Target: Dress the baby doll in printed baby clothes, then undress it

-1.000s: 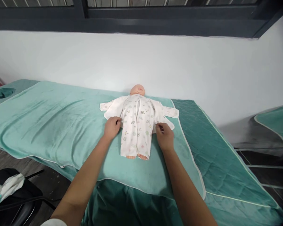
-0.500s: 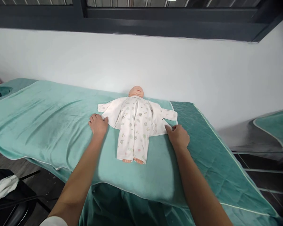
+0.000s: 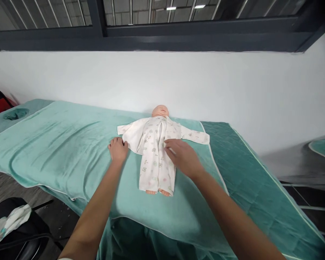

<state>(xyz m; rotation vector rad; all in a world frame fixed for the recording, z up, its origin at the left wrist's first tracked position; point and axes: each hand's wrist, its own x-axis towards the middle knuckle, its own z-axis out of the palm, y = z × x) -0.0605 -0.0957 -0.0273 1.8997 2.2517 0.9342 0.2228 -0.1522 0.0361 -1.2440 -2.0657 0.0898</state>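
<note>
A baby doll (image 3: pixel 160 110) lies on its back on a light green towel (image 3: pixel 70 144), head toward the wall, dressed in patterned white pyjamas with an open white jacket (image 3: pixel 154 151). My left hand (image 3: pixel 118 149) rests on the towel, holding the left flap of the jacket at its lower corner. My right hand (image 3: pixel 182 156) hovers over the doll's belly, pulling the right flap across the body. The doll's feet (image 3: pixel 157 192) stick out of the trouser legs.
The towel covers a table with a darker green quilted cover (image 3: pixel 249 173) at the right. A white wall runs behind. A black chair (image 3: pixel 16 231) with a white cloth (image 3: pixel 5 224) stands at the lower left. Another green-covered surface (image 3: pixel 323 148) shows at far right.
My right hand has moved from the outer right edge of the jacket inward over the doll's belly, folding the right flap across. My left hand stays at the left flap.
</note>
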